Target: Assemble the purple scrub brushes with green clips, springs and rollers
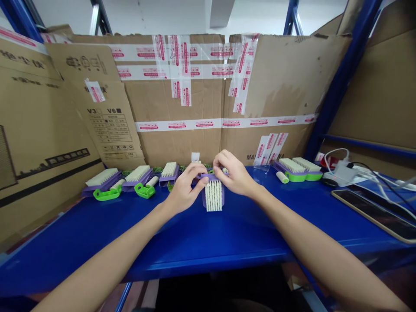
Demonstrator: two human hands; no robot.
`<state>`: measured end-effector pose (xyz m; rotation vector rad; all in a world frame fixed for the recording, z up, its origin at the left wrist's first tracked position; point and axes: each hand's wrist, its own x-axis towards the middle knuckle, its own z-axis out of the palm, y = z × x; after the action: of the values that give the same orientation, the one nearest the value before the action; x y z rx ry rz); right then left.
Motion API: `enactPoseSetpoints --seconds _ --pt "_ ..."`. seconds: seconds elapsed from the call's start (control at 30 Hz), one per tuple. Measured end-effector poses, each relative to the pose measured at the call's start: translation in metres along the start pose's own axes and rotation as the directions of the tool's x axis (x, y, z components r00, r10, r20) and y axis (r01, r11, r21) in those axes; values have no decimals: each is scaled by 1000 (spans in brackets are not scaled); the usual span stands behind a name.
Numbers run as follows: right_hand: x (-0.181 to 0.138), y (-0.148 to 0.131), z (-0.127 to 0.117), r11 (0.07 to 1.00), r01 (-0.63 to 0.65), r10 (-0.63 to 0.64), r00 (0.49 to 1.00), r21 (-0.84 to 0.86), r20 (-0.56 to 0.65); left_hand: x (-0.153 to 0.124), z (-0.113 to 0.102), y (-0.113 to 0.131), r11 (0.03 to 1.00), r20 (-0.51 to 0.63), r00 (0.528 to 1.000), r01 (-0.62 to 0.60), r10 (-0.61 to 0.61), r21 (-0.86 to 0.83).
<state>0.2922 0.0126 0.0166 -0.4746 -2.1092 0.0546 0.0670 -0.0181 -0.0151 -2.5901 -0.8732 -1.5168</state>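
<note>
Near the middle of the blue surface, a purple scrub brush [213, 197] with pale bristles is tilted so that the bristles face me. My left hand [183, 188] is closed on the left of its upper edge, thumb and fingers pinching the purple body. At the upper right, my right hand [234, 174] has curled fingers and a thumb pressed against the same edge. A little green shows between the hands, but my fingers hide most of that end. More bristles are partly visible behind my hands.
Along the back left stand several purple brushes [138, 174], with green handle pieces [144, 190] and pale rollers [152, 181] before them. Two brushes with green ends [296, 177] sit at right, beside a loose roller [282, 177]. A phone [377, 214], charger [345, 173] and cables lie far right. Cardboard [182, 143] walls the back.
</note>
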Motion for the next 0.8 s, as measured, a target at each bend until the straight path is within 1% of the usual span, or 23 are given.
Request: enactPoseSetpoints --seconds 0.2,0.33,0.5,0.63,0.8 --pt "0 1 -4 994 58 -58 998 -87 13 -3 1 -3 998 0 999 47 -47 -36" --pt "-2 -1 -1 991 105 -102 994 -88 39 -2 1 -2 1000 -5 1000 22 -22 -20" --pt "-3 1 1 990 105 -102 994 -90 44 0 1 0 1000 -20 1000 -15 15 3" --pt "-3 3 2 987 126 -123 992 -97 35 1 0 2 1000 -30 999 -21 21 17" --pt "-3 4 3 990 105 -102 994 -89 38 3 -3 3 999 -39 999 -20 22 28"
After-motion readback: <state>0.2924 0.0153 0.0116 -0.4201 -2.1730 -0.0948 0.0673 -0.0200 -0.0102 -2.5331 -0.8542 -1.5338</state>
